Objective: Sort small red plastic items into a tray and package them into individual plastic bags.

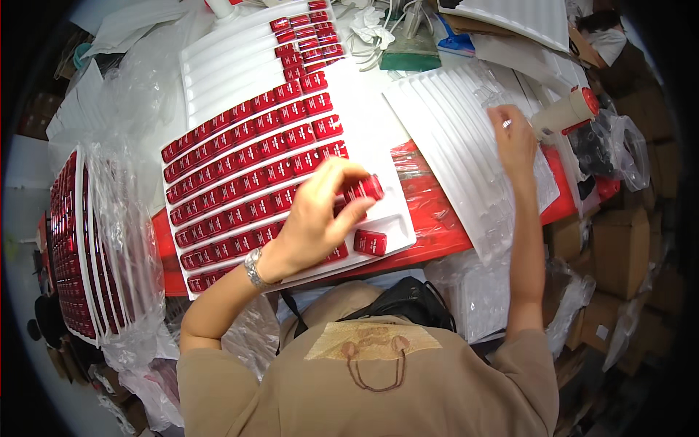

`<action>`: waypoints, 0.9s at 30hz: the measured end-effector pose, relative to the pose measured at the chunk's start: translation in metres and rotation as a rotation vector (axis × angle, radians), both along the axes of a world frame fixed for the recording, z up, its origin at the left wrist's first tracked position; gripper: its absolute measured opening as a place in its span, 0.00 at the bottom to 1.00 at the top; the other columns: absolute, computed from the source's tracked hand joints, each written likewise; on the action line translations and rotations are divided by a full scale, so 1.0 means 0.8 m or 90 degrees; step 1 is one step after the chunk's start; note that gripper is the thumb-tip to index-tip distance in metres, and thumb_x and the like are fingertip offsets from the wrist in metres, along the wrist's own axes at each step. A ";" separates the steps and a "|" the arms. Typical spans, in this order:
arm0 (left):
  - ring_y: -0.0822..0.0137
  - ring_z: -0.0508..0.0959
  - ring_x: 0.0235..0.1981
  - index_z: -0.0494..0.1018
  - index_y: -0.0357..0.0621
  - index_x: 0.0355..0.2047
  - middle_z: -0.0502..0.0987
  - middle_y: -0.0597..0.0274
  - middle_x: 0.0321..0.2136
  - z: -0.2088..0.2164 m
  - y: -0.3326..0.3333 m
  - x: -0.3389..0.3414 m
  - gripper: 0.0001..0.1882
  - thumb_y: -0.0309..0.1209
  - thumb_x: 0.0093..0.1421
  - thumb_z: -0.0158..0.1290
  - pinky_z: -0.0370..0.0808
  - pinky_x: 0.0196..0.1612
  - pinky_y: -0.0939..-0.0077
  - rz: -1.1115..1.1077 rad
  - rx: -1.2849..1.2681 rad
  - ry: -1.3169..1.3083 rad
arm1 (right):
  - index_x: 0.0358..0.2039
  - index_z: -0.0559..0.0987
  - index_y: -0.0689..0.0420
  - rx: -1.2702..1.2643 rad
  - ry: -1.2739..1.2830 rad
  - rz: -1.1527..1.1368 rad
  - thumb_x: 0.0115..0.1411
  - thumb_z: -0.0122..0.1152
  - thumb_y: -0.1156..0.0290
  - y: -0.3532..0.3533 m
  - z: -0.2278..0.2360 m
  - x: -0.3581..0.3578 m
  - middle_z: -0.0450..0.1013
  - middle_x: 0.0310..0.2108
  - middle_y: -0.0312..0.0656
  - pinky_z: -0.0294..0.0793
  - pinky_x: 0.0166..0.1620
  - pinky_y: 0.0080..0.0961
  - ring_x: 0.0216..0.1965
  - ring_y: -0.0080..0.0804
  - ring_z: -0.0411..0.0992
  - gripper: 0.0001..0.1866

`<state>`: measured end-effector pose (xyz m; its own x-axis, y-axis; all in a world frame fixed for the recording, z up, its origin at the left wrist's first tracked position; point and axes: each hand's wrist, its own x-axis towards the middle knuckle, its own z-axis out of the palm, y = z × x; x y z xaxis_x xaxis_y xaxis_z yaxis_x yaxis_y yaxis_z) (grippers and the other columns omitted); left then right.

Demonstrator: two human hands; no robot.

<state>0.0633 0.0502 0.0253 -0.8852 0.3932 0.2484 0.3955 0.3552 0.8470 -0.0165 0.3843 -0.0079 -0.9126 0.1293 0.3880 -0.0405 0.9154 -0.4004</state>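
Observation:
Rows of small glossy red blocks (255, 163) with pale print lie in the channels of a white ridged plastic tray (393, 227). Over the tray's right end, my left hand (313, 207) curves its thumb and fingers around one red block (365, 189). Below that hand, a single red block (370, 242) sits by the tray's near right corner. My right hand (512, 135) is raised above a white ridged sheet (451, 138) on the right. Its fingers are bent together near a small shiny bit too small to name.
Another white tray (218, 76), partly filled with red blocks, stands behind. At left, a plastic-wrapped stack of filled trays (80, 247) stands upright. A cream cylinder with a red end (568, 111) lies at right, near cardboard boxes (619, 247). Red covering (422, 197) shows beneath the trays.

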 end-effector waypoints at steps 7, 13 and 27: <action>0.55 0.74 0.34 0.66 0.35 0.39 0.72 0.52 0.33 -0.008 0.008 0.058 0.21 0.29 0.46 0.61 0.73 0.37 0.67 -0.245 -0.249 0.144 | 0.47 0.72 0.55 0.324 -0.103 -0.062 0.56 0.57 0.62 0.109 -0.101 -0.039 0.65 0.49 0.49 0.69 0.43 0.45 0.46 0.50 0.66 0.19; 0.59 0.68 0.40 0.69 0.37 0.38 0.70 0.59 0.37 0.000 0.033 0.063 0.20 0.31 0.45 0.60 0.62 0.44 0.61 0.003 -0.321 0.227 | 0.41 0.74 0.53 0.361 -0.049 -0.049 0.51 0.61 0.66 0.085 -0.070 -0.039 0.69 0.41 0.45 0.70 0.42 0.41 0.43 0.45 0.68 0.16; 0.78 0.73 0.35 0.70 0.39 0.45 0.74 0.66 0.38 -0.011 -0.011 -0.029 0.14 0.25 0.58 0.54 0.73 0.37 0.84 -0.037 0.424 -0.334 | 0.34 0.74 0.58 -0.089 0.100 -0.010 0.52 0.58 0.75 0.094 -0.086 -0.035 0.71 0.31 0.39 0.71 0.35 0.28 0.33 0.32 0.70 0.08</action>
